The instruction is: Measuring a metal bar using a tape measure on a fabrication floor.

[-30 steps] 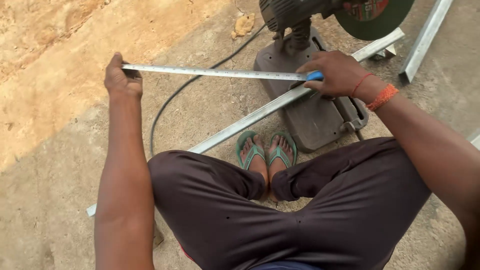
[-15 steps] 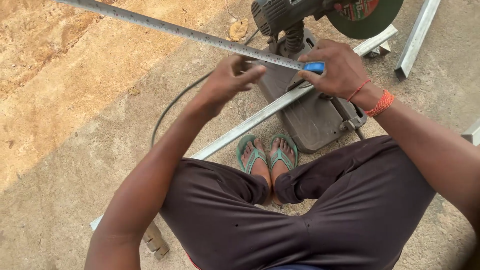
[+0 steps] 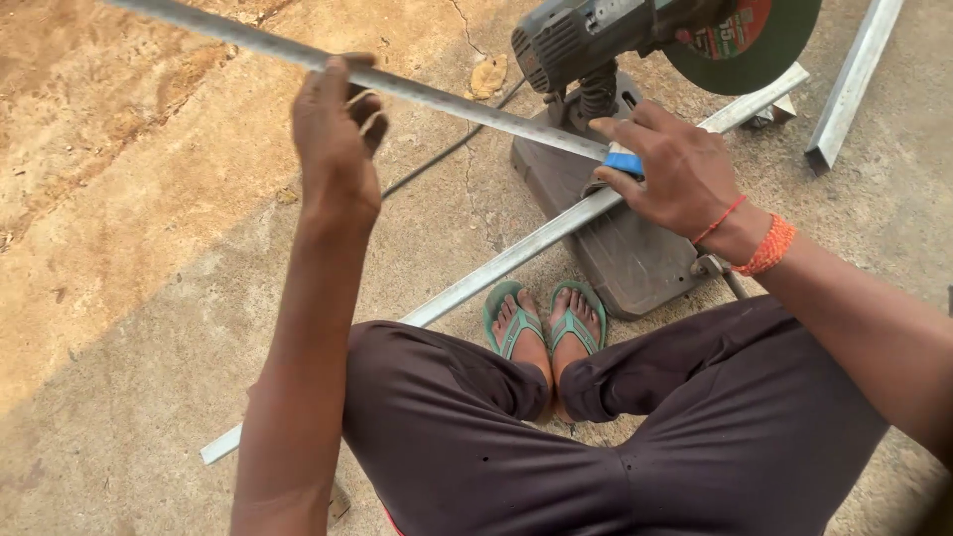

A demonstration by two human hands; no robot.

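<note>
Ground: bare concrete (image 3: pixel 119 328) carries everything, with a sandy patch toward its far left edge.
Chop saw: a grey cut-off saw (image 3: pixel 606 60) with a green disc (image 3: pixel 754 50) stands on its dark base plate (image 3: pixel 625 248) at the far right of the concrete, its black cable (image 3: pixel 447 151) trailing left.
Channel on the ground: 1 long pale metal section (image 3: pixel 496 266) lies diagonally across the base plate and runs toward the near left edge; another (image 3: pixel 854 84) lies at the far right corner.
Held strip: a long thin grey metal strip (image 3: pixel 447 97) is held in the air above the saw, slanting from the far left down to the right.
Handling: it looks light and stiff, but probably whippy over this length, with smooth faces and thin edges that could bite; holding it at 2 well-spaced points seems wise.
Left hand: the left hand (image 3: pixel 336 139) is closed around the strip partway along.
Right hand: the right hand (image 3: pixel 675 169) pinches the strip's blue-tipped end (image 3: pixel 623 162) just over the base plate.
Feet: 2 green sandals (image 3: pixel 546 318) sit near the plate's near edge.
</note>
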